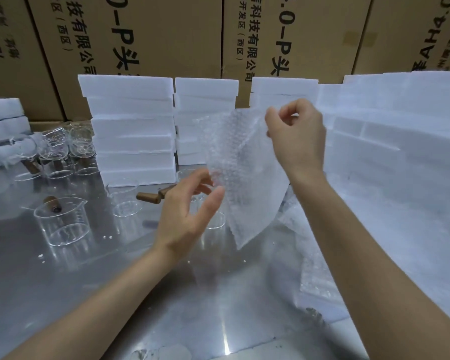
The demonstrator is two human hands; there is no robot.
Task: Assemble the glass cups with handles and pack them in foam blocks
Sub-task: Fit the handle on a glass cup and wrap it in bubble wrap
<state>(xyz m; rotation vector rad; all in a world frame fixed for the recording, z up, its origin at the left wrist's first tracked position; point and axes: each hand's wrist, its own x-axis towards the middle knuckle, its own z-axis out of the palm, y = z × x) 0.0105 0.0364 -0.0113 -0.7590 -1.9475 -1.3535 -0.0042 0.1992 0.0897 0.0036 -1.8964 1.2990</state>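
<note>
two hands on bubble wrap sheet [240, 178] above worktop [140, 294]: right hand [296, 136] fingers pinch top edge, left hand [186, 216] fingers spread loosely, touching lower side.

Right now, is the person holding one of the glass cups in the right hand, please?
No, the right hand pinches the top edge of a bubble wrap sheet, while the glass cups stand on the metal table.

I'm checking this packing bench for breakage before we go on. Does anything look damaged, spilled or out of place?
No breakage or spill shows. One loose wooden handle lies on the steel table, not fitted to a cup. The right hand pinches a bubble-wrap bag.
</note>
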